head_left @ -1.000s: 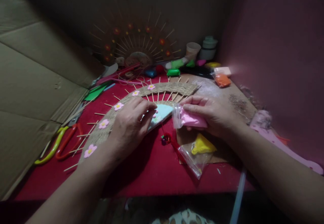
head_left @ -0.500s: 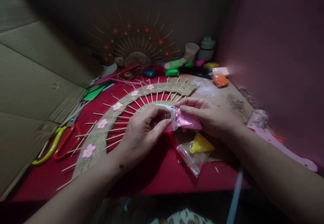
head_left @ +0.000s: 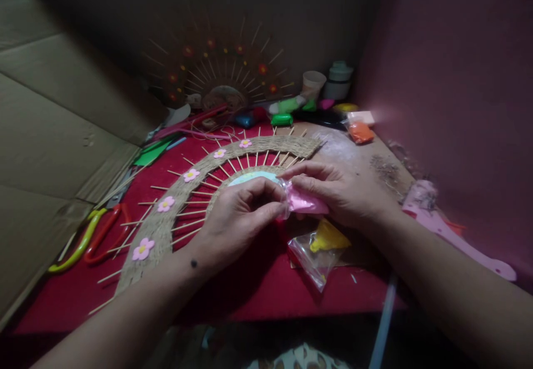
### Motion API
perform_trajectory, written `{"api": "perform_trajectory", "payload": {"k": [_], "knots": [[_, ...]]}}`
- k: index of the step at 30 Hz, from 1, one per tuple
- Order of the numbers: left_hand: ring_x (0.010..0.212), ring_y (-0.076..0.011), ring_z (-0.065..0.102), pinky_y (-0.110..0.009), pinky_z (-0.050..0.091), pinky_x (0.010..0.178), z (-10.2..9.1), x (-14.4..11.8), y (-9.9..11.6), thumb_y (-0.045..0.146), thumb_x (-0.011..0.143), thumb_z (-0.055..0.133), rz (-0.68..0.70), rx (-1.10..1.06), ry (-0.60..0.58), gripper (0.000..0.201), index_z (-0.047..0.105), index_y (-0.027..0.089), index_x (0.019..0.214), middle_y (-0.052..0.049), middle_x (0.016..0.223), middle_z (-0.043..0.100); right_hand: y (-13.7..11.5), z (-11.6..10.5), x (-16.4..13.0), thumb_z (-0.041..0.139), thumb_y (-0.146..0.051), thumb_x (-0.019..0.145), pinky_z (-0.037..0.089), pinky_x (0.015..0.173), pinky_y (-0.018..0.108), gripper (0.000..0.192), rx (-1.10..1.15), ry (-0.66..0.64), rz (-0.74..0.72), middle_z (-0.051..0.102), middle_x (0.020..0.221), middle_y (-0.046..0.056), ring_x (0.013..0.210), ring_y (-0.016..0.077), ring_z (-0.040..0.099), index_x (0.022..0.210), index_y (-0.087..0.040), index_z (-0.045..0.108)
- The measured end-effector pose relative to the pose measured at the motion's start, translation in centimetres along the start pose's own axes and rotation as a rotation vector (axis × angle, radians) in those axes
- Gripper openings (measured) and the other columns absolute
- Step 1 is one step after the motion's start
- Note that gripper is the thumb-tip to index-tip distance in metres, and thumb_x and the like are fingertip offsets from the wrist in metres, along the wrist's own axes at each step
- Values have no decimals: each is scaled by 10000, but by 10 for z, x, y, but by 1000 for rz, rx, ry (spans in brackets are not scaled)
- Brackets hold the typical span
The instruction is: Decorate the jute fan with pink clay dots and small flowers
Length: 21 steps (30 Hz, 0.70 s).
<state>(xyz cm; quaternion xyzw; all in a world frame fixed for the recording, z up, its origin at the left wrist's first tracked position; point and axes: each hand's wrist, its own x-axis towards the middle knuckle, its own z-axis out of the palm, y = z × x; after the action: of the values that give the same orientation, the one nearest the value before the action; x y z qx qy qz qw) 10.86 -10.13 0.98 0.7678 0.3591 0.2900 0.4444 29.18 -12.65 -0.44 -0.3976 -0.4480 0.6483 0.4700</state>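
Note:
Between my two hands is a small clear bag of pink clay (head_left: 307, 200). My left hand (head_left: 250, 213) pinches the bag's open end, and my right hand (head_left: 333, 188) grips its filled part. Just below lies another clear bag with yellow clay (head_left: 328, 237). Behind my hands spreads a fan-shaped piece of woven twine (head_left: 208, 163) on thin wooden sticks. Along its outer band sit several pink flowers (head_left: 166, 204) with yellow centres. A pale blue-green half-round (head_left: 254, 178) at its middle is partly hidden by my left hand.
Scissors with yellow and red handles (head_left: 85, 241) lie at the left beside a cardboard panel (head_left: 54, 124). A second decorated fan (head_left: 225, 69) leans at the back. Packets of green (head_left: 282, 119) and orange clay (head_left: 360, 132), a cup (head_left: 313, 84) and a pink tool (head_left: 458, 235) stand or lie around.
My left fingers have closed nearer to the bag's mouth, against the pink clay. The right hand keeps its hold. The whole view has shifted slightly.

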Motion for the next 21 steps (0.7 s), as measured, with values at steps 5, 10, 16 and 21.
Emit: {"api": "perform_trajectory", "payload": {"k": [5,10,16,21], "knots": [[762,-148,632,-257,517,698,-4,1,1,152,768,618,19,-8,98,78,672,165,823,-20,825,696,-1,0,-3,718,-266,721,397,433,159,424,0,-115,104,619,578,-28,466,79,532,1122,-209,592],[706,-130,621,-229,484,648,-8,2,-1,178,774,634,38,136,94,59,690,161,771,-9,756,695,3,-2,-1,729,-206,708,413,429,153,369,34,-97,117,616,601,-19,469,74,535,1049,-190,587],[695,-121,610,-234,465,687,-9,2,-3,193,784,640,168,296,67,66,688,151,802,-16,763,691,4,-4,2,762,-168,664,394,399,133,359,11,-39,93,605,613,-27,448,59,521,987,-192,608],[668,-118,599,-230,452,662,-6,2,-5,206,786,649,218,359,82,63,679,151,785,-16,732,679,3,-6,1,752,-136,664,374,385,116,355,19,-54,103,616,639,-23,447,53,524,982,-197,608]]}}
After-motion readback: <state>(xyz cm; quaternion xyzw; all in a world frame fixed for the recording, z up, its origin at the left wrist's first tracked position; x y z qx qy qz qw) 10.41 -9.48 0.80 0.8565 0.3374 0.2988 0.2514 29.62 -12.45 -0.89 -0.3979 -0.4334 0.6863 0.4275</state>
